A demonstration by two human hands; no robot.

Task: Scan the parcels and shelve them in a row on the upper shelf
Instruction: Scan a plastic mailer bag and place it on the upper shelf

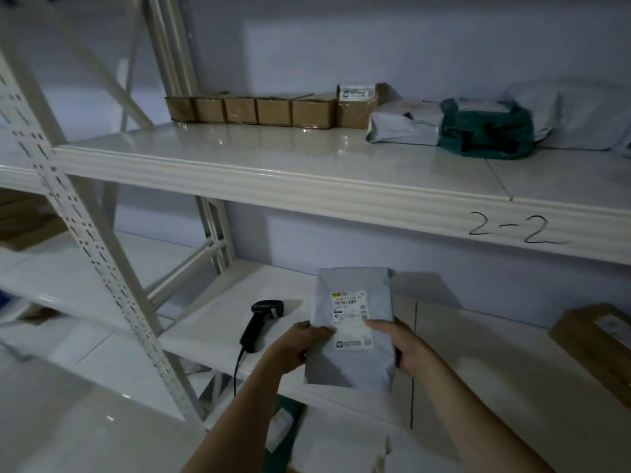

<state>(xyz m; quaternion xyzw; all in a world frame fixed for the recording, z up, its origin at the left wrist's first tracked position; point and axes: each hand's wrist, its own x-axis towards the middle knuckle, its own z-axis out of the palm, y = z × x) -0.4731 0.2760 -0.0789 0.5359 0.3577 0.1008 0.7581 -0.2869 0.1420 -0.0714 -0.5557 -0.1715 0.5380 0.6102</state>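
Parcel (353, 327), grey mailer, held label-up at lower centre of frame, above the lower shelf (478, 353).
Left hand (302, 344) and right hand (403, 346) each grip a side edge; long axis runs away from the person. Scanner (261, 322) lies just left, nearer the left hand. Upper shelf (307, 172) row sits above, toward upper right. Label text unreadable; a green packet (283, 431) below is half hidden by the left arm.

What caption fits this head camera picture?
Both hands, left hand and right hand, hold a grey parcel beside the scanner on the lower shelf.
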